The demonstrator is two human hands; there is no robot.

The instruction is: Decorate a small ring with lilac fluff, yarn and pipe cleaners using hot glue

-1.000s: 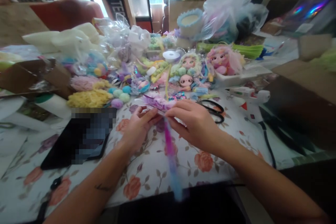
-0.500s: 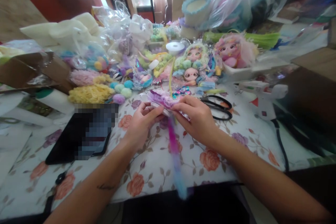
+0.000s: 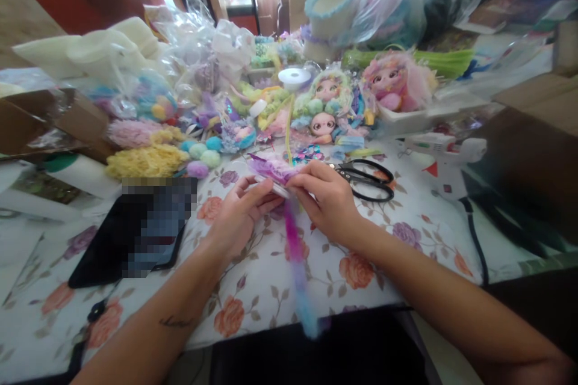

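Near the front middle of the table, my left hand (image 3: 241,210) is closed on a thin whitish piece (image 3: 271,185), gripped between thumb and fingers. Purple and lilac frilly trim (image 3: 268,167) lies along the far side of that piece. My right hand (image 3: 329,201) pinches the trim at its right end, close to the left fingertips. Below the hands hangs a fuzzy strip (image 3: 295,246), magenta at the top and pale blue at its lower end, which reaches past the table edge. Fingers hide how the strip joins the piece.
Black-handled scissors (image 3: 368,180) lie right of my right hand. A white glue gun (image 3: 451,159) with a cord stands further right. On the left rests a dark tablet (image 3: 108,237). Doll heads (image 3: 323,125), pompoms (image 3: 210,158), sequins (image 3: 307,153) and a ribbon spool (image 3: 294,77) crowd the back.
The whole view has shifted slightly, with things on the table now a little further left. Both hands keep nearly the same hold on the frilly piece.
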